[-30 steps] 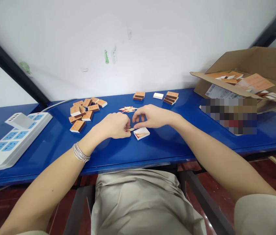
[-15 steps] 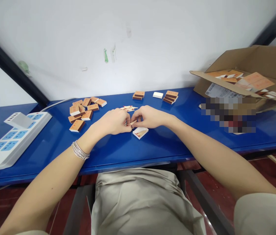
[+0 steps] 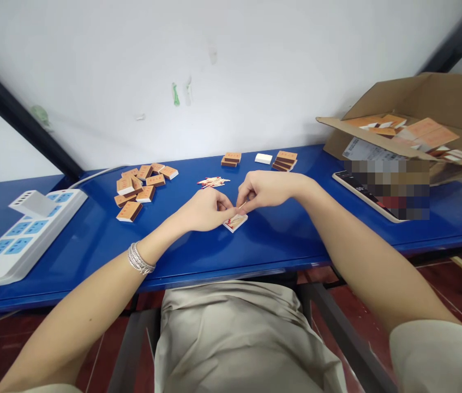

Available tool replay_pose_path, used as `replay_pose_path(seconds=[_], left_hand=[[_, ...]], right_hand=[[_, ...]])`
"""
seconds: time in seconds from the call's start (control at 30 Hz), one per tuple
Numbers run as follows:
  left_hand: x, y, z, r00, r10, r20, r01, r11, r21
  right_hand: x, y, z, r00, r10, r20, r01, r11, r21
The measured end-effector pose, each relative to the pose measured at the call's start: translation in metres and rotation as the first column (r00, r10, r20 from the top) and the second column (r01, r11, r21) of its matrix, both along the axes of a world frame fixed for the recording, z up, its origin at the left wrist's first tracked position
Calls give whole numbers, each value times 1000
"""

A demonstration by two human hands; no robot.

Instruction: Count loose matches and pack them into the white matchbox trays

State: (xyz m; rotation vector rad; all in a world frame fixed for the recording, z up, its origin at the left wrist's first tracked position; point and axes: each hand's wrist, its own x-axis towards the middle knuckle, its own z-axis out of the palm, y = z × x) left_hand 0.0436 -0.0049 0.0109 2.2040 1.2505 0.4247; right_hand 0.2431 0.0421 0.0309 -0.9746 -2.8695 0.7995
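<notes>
Right here in front of me, the white matchbox (image 3: 235,222) lies flat on the blue counter (image 3: 91,245), its long axis slanting from near-left to far-right, and it sits just below the point where my two hands meet. My right hand (image 3: 265,191) comes in from the right, thumb and forefinger pinched together on a thin matchstick (image 3: 241,206), and that pinch hangs right over the far end of the box. My left hand (image 3: 204,211) comes in from the other side with its fingers curled and bunched, the fingertips just above the box's near-left corner. I can't tell whether those left fingers are holding anything, or whether they touch the box. The right pinch is the nearer of the two to the middle of the box. Behind my hands lies a small pile of loose matches (image 3: 213,182), and off to the left a scatter of orange matchboxes (image 3: 132,191) sits beside the power strip (image 3: 30,234). Farther right, there are short stacks of matchboxes (image 3: 283,161).
</notes>
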Motion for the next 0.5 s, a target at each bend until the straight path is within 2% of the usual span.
replay_pose_path(seconds=[0.17,0.5], left_hand=[[-5,4,4,999,37,3,-37,997,61],[-6,4,5,999,38,5,-38,997,60]], right_hand=[[-1,-1,0,999,-22,48,23,999,-28],[-6,-3,-4,997,-30,71,35,997,-74]])
